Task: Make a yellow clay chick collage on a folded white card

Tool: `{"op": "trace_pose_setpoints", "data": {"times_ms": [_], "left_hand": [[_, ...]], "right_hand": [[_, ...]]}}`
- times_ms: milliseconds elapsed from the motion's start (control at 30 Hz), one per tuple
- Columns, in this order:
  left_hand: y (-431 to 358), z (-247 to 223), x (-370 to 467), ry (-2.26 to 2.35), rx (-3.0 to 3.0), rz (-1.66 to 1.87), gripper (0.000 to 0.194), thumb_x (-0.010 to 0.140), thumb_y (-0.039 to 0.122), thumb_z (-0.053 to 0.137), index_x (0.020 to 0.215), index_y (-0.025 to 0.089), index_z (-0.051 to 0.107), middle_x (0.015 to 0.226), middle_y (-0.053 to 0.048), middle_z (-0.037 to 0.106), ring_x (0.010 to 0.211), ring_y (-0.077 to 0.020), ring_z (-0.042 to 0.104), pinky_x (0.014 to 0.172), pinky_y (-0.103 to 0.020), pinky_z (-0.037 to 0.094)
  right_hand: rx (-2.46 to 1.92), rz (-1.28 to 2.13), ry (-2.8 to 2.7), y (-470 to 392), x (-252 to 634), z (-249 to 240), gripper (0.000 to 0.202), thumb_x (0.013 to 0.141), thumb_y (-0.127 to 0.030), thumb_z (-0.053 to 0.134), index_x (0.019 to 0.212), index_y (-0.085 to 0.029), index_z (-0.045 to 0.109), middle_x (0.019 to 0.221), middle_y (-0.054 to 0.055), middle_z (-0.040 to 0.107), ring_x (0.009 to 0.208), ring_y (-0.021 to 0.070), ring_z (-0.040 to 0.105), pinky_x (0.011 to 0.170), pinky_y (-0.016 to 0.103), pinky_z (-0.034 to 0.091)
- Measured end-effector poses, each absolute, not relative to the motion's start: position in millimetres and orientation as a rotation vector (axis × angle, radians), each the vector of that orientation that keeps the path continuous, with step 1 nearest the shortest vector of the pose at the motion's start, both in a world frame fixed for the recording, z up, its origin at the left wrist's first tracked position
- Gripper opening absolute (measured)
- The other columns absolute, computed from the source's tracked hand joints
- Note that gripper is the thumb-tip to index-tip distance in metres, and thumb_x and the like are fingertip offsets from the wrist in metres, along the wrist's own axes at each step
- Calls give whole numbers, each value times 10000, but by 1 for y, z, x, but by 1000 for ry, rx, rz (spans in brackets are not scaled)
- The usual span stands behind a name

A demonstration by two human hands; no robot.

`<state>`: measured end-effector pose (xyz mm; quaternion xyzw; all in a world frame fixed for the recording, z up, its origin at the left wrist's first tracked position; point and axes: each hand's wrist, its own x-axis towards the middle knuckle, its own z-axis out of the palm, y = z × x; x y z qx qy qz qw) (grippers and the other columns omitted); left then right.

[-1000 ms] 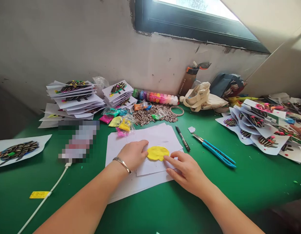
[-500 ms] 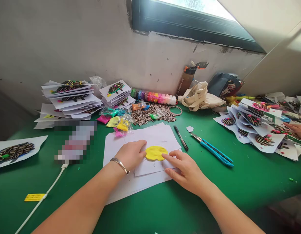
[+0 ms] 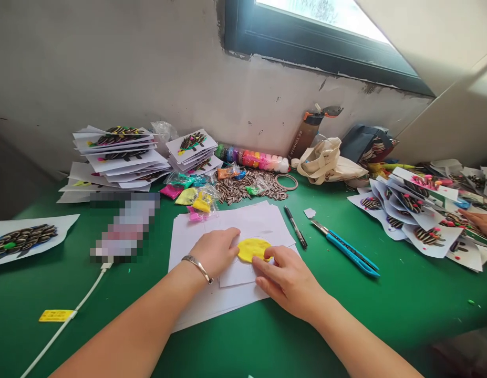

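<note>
A flat yellow clay oval (image 3: pixel 251 250) lies on a small white paper (image 3: pixel 232 277), which rests on a stack of larger white sheets (image 3: pixel 188 310). My left hand (image 3: pixel 215 253), with a silver bracelet at the wrist, lies on the paper with its fingertips at the clay's left edge; it is open. My right hand (image 3: pixel 287 278) is open too, its fingers apart, fingertips touching the clay's lower right edge. Its fingers cover part of that edge.
A black pen (image 3: pixel 295 227) and a blue cutter (image 3: pixel 348 251) lie right of the sheets. Behind are sunflower seeds (image 3: pixel 243 186), clay packets (image 3: pixel 196 198) and stacked seed pictures (image 3: pixel 121 157). Another person's hand (image 3: pixel 479 223) is at far right, by more pictures (image 3: pixel 428 236).
My right hand has moved slightly left along the clay's lower edge, covering more of it. My left hand stays by the clay. The whole view has shifted a little.
</note>
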<state>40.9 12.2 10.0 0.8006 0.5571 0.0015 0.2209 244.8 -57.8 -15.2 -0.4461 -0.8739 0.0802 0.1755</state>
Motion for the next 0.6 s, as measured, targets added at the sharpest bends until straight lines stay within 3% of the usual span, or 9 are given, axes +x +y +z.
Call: {"op": "trace_pose_setpoints", "data": {"times_ms": [300, 467, 600], "left_hand": [[11, 11, 42, 1551, 2195, 7, 323, 824, 282, 486, 1134, 260, 574, 832, -18, 697, 755, -203, 634, 584, -265, 393], [11, 11, 42, 1539, 2218, 3, 264, 825, 277, 477, 1065, 262, 586, 817, -14, 690, 744, -206, 627, 568, -266, 380], [11, 11, 42, 1540, 2221, 13, 252, 823, 269, 482, 1052, 261, 586, 803, -11, 685, 739, -202, 625, 565, -262, 377]], "right_hand": [[-1218, 267, -2373, -57, 251, -22, 334, 881, -256, 492, 1209, -246, 554, 1050, 96, 524, 810, 185, 495, 735, 359, 450], [-1227, 279, -2454, -58, 250, -19, 241, 880, -240, 483, 1077, -236, 623, 959, 75, 546, 791, 187, 496, 748, 366, 435], [-1230, 310, -2404, -58, 250, -17, 249, 881, -236, 488, 1096, -235, 614, 982, 76, 550, 828, 190, 509, 755, 351, 439]]}}
